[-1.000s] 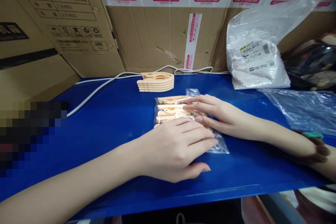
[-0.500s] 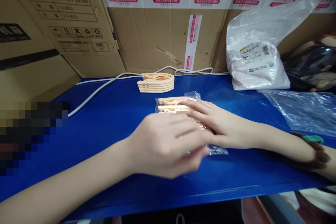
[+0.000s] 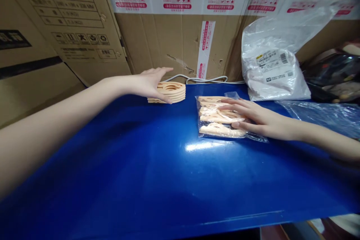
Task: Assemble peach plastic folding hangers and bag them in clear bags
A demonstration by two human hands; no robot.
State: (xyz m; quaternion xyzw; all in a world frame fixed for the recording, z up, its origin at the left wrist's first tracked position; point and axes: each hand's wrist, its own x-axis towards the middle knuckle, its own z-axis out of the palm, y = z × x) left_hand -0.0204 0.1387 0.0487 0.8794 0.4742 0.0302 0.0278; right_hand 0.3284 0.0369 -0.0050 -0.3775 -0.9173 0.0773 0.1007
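A stack of peach-coloured folded plastic hangers (image 3: 176,92) lies at the back of the blue table. My left hand (image 3: 149,84) is at the stack's left end, thumb apart from the fingers, and hides part of it. Whether it touches the hangers I cannot tell. To the right, a clear plastic bag (image 3: 201,120) holds several more peach hangers (image 3: 219,118), lying flat in a row. My right hand (image 3: 253,118) rests on the bag's right side with its fingers stretched out, covering some of the contents.
Cardboard boxes (image 3: 163,37) stand along the back and left. A white cable (image 3: 208,80) runs along the table's rear edge. At the back right stand a white labelled bag (image 3: 275,71) and dark items, with a clear plastic sheet (image 3: 332,118) in front.
My left hand has left the bagged hangers and moved back and left to the stack, its fingers now spread. The bag and my right hand have shifted to the right.
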